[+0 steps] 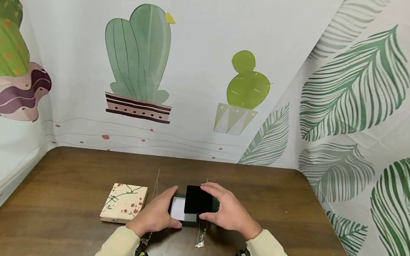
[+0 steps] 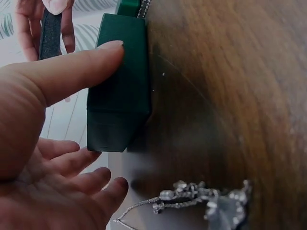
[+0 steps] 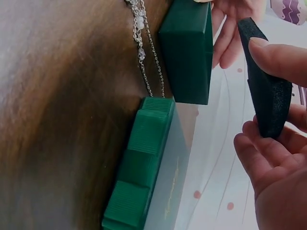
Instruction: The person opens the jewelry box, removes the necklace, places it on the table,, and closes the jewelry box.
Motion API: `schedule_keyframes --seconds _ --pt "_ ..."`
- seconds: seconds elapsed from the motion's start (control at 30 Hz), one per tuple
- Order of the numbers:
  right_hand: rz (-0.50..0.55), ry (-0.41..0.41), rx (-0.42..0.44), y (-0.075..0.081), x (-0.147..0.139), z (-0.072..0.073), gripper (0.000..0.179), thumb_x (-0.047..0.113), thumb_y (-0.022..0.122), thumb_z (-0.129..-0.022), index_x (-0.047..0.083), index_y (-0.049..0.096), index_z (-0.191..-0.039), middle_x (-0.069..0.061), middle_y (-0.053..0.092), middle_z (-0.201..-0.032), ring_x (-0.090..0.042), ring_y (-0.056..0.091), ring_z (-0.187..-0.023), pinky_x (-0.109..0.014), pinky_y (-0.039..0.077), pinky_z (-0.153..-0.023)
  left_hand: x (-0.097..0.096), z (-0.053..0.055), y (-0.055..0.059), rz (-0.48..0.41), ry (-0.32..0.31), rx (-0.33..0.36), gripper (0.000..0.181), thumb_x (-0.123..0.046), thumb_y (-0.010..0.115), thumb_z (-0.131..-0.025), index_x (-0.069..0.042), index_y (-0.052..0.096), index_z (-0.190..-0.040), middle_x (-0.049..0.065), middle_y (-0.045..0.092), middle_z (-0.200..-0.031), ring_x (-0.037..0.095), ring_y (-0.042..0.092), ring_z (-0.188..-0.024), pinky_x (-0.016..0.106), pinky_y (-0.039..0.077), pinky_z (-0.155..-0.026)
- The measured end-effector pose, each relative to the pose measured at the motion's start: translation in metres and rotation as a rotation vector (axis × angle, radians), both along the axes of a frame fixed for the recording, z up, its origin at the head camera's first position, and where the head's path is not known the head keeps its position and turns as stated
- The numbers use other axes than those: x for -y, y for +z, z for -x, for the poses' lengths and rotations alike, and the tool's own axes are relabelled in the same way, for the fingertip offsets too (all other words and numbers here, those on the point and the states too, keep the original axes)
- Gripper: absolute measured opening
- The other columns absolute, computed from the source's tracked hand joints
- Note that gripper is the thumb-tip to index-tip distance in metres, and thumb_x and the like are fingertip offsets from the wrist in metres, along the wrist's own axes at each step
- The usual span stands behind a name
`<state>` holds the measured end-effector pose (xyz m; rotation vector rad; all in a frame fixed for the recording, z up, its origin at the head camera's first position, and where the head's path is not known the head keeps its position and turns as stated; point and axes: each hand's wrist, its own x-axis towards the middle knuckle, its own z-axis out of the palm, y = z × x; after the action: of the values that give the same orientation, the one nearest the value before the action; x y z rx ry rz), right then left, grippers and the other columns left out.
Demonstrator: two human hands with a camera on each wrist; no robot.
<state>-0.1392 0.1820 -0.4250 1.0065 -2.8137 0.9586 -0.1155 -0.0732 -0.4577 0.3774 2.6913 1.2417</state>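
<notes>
A dark green jewellery box base (image 1: 189,224) sits on the table, its white inside partly showing. My left hand (image 1: 158,212) holds it from the left, thumb along the near side and fingers toward the far side. Pinched by its edges between the thumb and fingers of my right hand (image 1: 231,211) is a thin black velvety pad (image 1: 197,200), tilted and raised above the box, covering its right part in the head view. The green lid (image 3: 136,163) with a ribbed ribbon bow and gold script lies beside the base, mostly hidden under my right hand in the head view.
A silver necklace with charms (image 1: 200,242) lies on the right, passing behind the pad. Another silver chain (image 1: 157,182) runs past my left hand. A cream box with a floral print (image 1: 124,203) stands at the left on the brown wooden table (image 1: 66,196).
</notes>
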Motion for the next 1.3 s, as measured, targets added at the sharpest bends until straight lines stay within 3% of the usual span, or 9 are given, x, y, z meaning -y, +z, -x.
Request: schedule_keyframes --seconds 0.47,0.7,0.97,1.3 --pt "-0.04 0.034 0.014 -0.012 0.011 0.008 0.065 0.021 0.089 -0.081 0.008 0.063 -0.14 -0.009 0.06 -0.146 -0.026 0.061 -0.132 -0.048 0.053 -0.107 0.004 0.009 -0.004 0.031 0.0 -0.035 0.1 -0.021 0.098 -0.067 0.001 0.049 -0.151 0.023 0.054 -0.153 0.043 0.053 -0.139 0.057 0.047 -0.112" --pt "-0.077 0.023 0.042 -0.016 0.016 0.01 0.064 0.022 0.089 -0.081 0.007 0.065 -0.138 -0.007 0.06 -0.148 -0.026 0.061 -0.132 -0.046 0.054 -0.106 0.007 0.01 -0.008 0.018 0.007 -0.01 0.1 -0.024 0.099 -0.064 -0.004 0.053 -0.15 0.019 0.059 -0.149 0.036 0.06 -0.131 0.053 0.051 -0.105" --pt "-0.144 0.024 0.067 -0.011 0.025 0.007 0.061 0.025 0.088 -0.083 0.009 0.066 -0.138 -0.008 0.059 -0.149 -0.028 0.061 -0.133 -0.045 0.055 -0.105 0.007 0.011 -0.009 0.022 0.021 0.002 0.101 -0.025 0.1 -0.063 -0.006 0.053 -0.15 0.017 0.061 -0.146 0.032 0.063 -0.124 0.05 0.052 -0.102" --pt "-0.214 0.023 0.052 -0.006 0.035 0.005 0.057 0.028 0.09 -0.081 0.011 0.071 -0.132 -0.006 0.061 -0.147 -0.026 0.064 -0.127 -0.041 0.056 -0.103 0.007 0.008 -0.008 0.01 0.022 0.031 0.101 -0.026 0.1 -0.064 -0.009 0.052 -0.152 0.017 0.06 -0.148 0.036 0.061 -0.129 0.056 0.051 -0.105"
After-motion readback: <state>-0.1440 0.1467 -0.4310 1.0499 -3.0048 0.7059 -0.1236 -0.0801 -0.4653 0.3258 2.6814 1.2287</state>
